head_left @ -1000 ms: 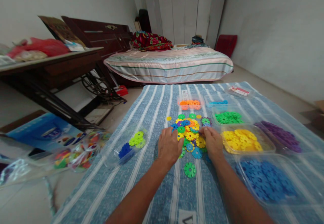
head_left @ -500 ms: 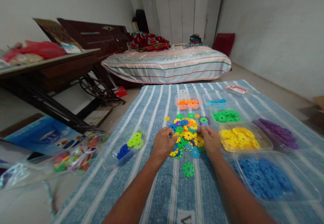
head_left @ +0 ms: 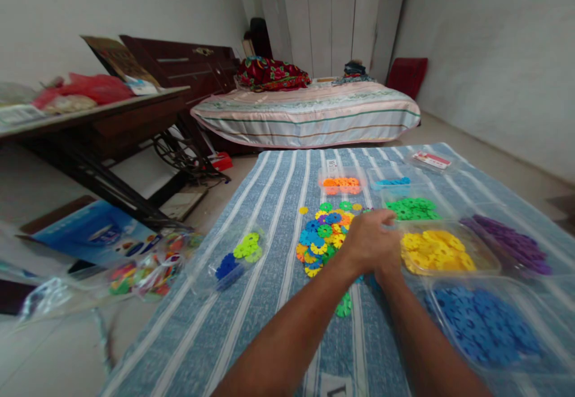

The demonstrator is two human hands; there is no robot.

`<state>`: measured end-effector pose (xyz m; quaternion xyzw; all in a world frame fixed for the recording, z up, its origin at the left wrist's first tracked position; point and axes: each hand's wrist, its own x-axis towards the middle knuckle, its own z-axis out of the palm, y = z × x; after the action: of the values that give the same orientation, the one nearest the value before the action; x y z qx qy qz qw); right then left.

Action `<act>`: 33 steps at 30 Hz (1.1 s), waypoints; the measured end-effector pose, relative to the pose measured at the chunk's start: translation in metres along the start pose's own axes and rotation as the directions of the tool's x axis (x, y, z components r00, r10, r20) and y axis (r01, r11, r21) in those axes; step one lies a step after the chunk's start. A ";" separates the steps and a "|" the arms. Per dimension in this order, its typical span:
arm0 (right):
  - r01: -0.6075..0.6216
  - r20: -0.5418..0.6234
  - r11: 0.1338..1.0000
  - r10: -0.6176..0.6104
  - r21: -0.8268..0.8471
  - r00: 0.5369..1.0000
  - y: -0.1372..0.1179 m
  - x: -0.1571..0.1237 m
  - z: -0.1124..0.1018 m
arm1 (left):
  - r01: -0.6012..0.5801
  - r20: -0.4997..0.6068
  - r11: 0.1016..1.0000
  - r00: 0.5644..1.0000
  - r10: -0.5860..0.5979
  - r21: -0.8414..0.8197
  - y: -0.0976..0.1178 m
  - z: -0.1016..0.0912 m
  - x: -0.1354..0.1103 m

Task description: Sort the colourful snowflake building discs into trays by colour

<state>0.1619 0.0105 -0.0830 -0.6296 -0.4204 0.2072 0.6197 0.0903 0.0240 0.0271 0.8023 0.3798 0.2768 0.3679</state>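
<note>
A pile of flat, notched plastic discs [head_left: 318, 238] in mixed colours lies in the middle of the striped cloth. My left hand [head_left: 369, 238] has crossed over the pile's right side, its fingers curled together beside the green discs' box; anything in them is hidden. Just behind and under it, my right hand [head_left: 390, 259] is mostly covered by the left, so its fingers do not show. Closest to both hands are the box of green discs [head_left: 412, 208] and the box of yellow discs [head_left: 435, 250]. A loose green disc [head_left: 344, 306] lies near my forearms.
Clear boxes hold orange discs [head_left: 341, 185], light blue discs [head_left: 390, 182], purple discs [head_left: 512, 242] and blue discs [head_left: 485, 325]. On the left, another box holds lime discs [head_left: 248, 246] and dark blue discs [head_left: 226, 265]. A bed [head_left: 305, 112] stands beyond the table.
My left hand has moved right from the pile's left side and now overlaps my right hand. The view has shifted slightly, and more of the pile's left side shows.
</note>
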 end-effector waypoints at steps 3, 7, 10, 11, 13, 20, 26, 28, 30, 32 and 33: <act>-0.026 0.043 0.999 0.025 0.037 0.999 -0.001 -0.001 0.000 | 0.064 -0.048 0.946 0.998 -0.052 0.319 -0.020 -0.022 -0.011; -0.099 0.054 0.994 0.096 0.056 0.994 -0.001 -0.002 0.001 | 0.291 -0.158 0.715 0.956 -0.249 0.635 -0.060 -0.062 -0.033; -0.116 0.041 0.992 0.114 0.044 0.993 -0.002 -0.002 0.002 | 0.378 -0.179 0.621 0.916 -0.360 0.686 -0.077 -0.076 -0.043; -0.117 0.039 0.992 0.115 0.042 0.993 -0.002 -0.002 0.002 | 0.385 -0.172 0.613 0.910 -0.378 0.690 -0.079 -0.077 -0.045; -0.117 0.044 0.992 0.115 0.045 0.992 -0.001 -0.002 0.002 | 0.385 -0.151 0.611 0.904 -0.399 0.692 -0.080 -0.075 -0.046; -0.134 0.077 0.988 0.129 0.069 0.989 0.001 -0.003 0.001 | 0.434 -0.150 0.719 0.893 -0.425 0.543 -0.086 -0.065 -0.042; -0.126 0.062 0.990 0.122 0.058 0.991 -0.003 -0.003 0.001 | 0.464 -0.207 0.886 0.868 -0.451 0.015 -0.110 -0.083 -0.042; -0.122 0.056 0.991 0.119 0.054 0.991 -0.003 -0.003 0.002 | 0.460 -0.218 0.878 0.851 -0.478 -0.132 -0.114 -0.090 -0.041; -0.115 0.056 0.992 0.112 0.051 0.992 -0.002 -0.002 0.002 | 0.480 -0.212 0.858 0.833 -0.512 -0.184 -0.117 -0.096 -0.039; -0.120 0.054 0.991 0.118 0.053 0.992 -0.001 -0.002 0.002 | 0.495 -0.200 0.859 0.835 -0.512 -0.132 -0.119 -0.097 -0.038; -0.126 0.053 0.991 0.123 0.054 0.991 -0.001 -0.002 0.003 | 0.495 -0.195 0.865 0.844 -0.500 -0.077 -0.120 -0.096 -0.037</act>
<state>0.1586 0.0105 -0.0830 -0.6312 -0.3895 0.2730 0.6126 -0.0487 0.0832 -0.0194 0.6385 0.6078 0.2589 0.3947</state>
